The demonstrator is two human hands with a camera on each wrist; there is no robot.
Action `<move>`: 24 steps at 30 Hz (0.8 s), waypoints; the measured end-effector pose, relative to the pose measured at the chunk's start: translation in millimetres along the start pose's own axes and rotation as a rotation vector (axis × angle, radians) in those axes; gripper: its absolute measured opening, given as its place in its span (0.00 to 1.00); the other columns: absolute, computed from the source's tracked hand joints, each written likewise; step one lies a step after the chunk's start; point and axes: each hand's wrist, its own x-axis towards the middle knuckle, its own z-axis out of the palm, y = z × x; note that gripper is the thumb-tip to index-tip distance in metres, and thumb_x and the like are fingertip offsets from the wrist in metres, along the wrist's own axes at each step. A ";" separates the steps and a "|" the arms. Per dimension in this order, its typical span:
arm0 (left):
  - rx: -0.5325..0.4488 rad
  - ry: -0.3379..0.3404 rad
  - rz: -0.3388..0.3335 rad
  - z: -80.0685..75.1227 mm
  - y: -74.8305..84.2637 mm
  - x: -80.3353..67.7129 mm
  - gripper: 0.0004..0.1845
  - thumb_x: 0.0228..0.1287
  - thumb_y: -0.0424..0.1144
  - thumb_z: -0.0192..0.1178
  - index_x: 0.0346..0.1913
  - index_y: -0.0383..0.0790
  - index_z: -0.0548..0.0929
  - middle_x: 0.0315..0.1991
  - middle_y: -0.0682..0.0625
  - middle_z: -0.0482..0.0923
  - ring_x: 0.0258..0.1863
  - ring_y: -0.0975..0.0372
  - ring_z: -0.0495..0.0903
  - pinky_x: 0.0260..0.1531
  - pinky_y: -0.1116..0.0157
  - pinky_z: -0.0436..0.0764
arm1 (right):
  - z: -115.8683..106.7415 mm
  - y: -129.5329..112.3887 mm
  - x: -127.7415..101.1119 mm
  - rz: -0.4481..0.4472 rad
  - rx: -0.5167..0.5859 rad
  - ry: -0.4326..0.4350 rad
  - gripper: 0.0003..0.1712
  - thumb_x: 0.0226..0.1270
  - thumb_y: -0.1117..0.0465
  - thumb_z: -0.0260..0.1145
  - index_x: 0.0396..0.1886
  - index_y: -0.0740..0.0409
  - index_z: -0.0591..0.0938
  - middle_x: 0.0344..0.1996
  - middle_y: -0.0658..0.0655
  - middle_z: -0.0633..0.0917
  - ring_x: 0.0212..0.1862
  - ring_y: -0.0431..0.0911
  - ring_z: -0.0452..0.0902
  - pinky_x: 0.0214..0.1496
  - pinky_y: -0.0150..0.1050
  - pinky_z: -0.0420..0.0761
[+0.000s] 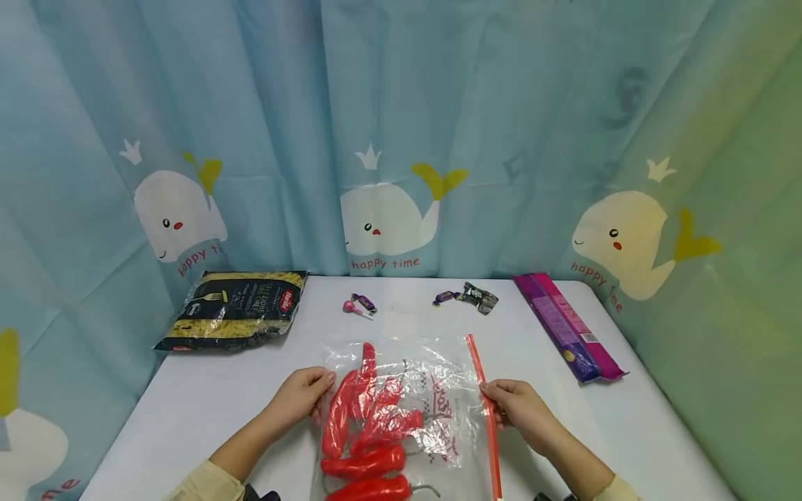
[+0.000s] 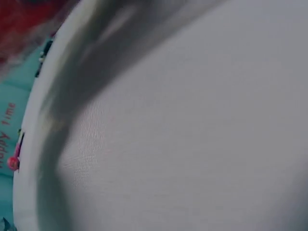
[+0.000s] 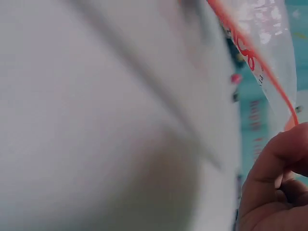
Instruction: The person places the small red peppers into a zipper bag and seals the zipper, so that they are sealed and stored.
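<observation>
A clear zip bag with a red strip down its right side spans the space between both hands. Several red peppers lie inside it, toward its left and lower parts. My left hand grips the bag's left edge, thumb on top. On the other side, my right hand pinches the edge at the red strip. Curled fingers and thumb of that hand show in the right wrist view, at the end of the red strip. A blurred red patch fills a corner of the left wrist view; the left hand is hidden there.
A pasta bag lies at the table's back left. Near the back edge are a pink lollipop, wrapped candies and, to the right, a long purple-pink packet. A blue curtain hangs behind the white table.
</observation>
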 end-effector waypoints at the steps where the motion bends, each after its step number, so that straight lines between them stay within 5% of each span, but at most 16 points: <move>1: 0.012 -0.005 -0.015 0.1 -2.4 4.4 0.18 0.78 0.43 0.52 0.32 0.32 0.78 0.17 0.51 0.74 0.13 0.62 0.76 0.17 0.64 0.78 | 0.8 6.5 3.0 0.011 -0.003 0.000 0.15 0.77 0.59 0.57 0.32 0.66 0.79 0.19 0.50 0.74 0.20 0.39 0.69 0.23 0.32 0.73; 9: 0.025 -0.002 -0.131 -7.2 -11.3 25.8 0.16 0.75 0.37 0.54 0.26 0.36 0.73 0.17 0.50 0.71 0.14 0.65 0.76 0.17 0.69 0.74 | 6.5 22.8 16.2 0.026 -0.103 0.021 0.18 0.77 0.55 0.59 0.32 0.66 0.81 0.16 0.50 0.75 0.18 0.39 0.68 0.21 0.33 0.71; 17: 0.058 0.038 -0.165 -2.2 -14.8 31.6 0.15 0.77 0.38 0.52 0.29 0.35 0.72 0.18 0.48 0.72 0.13 0.64 0.74 0.16 0.67 0.76 | 7.8 24.9 22.5 0.037 -0.261 0.127 0.17 0.75 0.55 0.60 0.31 0.63 0.83 0.13 0.50 0.71 0.17 0.40 0.64 0.20 0.34 0.66; 24: 0.050 0.006 -0.181 7.4 -11.1 31.6 0.15 0.79 0.40 0.48 0.32 0.35 0.70 0.21 0.47 0.72 0.14 0.62 0.74 0.16 0.67 0.76 | 0.9 25.7 21.5 0.040 -0.371 0.129 0.17 0.75 0.54 0.60 0.29 0.60 0.83 0.12 0.50 0.71 0.15 0.41 0.64 0.19 0.35 0.64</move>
